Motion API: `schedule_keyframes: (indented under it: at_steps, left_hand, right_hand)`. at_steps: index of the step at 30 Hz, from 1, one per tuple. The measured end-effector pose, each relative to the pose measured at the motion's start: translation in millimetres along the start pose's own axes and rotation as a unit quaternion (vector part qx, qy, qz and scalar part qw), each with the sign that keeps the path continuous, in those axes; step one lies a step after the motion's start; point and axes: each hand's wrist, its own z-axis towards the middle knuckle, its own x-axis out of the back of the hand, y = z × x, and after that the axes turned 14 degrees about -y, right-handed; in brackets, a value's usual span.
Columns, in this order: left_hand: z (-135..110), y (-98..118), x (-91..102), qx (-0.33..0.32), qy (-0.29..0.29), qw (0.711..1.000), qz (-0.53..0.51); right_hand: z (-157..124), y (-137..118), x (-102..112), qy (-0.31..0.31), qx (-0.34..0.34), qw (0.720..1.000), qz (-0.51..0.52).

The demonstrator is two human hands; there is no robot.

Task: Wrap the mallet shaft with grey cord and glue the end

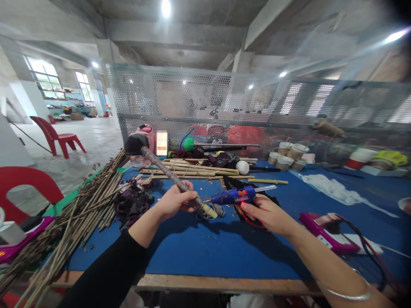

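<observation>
My left hand (pixel 177 199) is closed around a stick wrapped in grey-brown cord (pixel 163 168). A dark bulky head (pixel 134 144) tops the stick at its far left end, and its lower right end shows bare, pale yellow. In my right hand (pixel 269 212) is a blue hot glue gun (pixel 233 196), with a clear glue stick poking out of its back. The gun's nozzle points left, close to the wrapped stick's lower part; whether they touch I cannot tell. Loose grey cord (pixel 219 209) lies behind the bare end. Scissors with red handles (pixel 253 220) lie partly hidden under my right hand.
Dry twigs (pixel 99 196) cover the table's left side, next to dark crumpled fabric (pixel 133 201). Bamboo sticks (pixel 192 171) and a white ball (pixel 242 167) lie behind my hands. At right are a purple power strip (pixel 330 237), a bag of white pieces (pixel 334 188) and several small pots (pixel 289 154).
</observation>
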Motion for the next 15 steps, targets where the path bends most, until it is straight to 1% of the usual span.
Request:
schedule_keyframes:
  at_steps: [4,9,12,15]
  left_hand:
    - [0.0,-0.7,0.5,0.001,-0.003,1.0,-0.002]
    - [-0.2,0.0,0.0,0.004,-0.002,1.0,-0.01]
    - [-0.2,0.4,0.2,0.005,0.001,1.0,-0.01]
    - [0.0,0.4,0.9,0.005,0.004,1.0,-0.012]
  right_hand:
    - [0.9,-2.0,-0.3,0.016,0.011,1.0,-0.018]
    - [-0.6,6.4,-0.2,0.021,0.02,1.0,-0.01]
    - [-4.5,9.8,-2.6,0.013,0.01,1.0,-0.014]
    - [-11.2,12.6,-2.2,0.015,0.014,1.0,0.011]
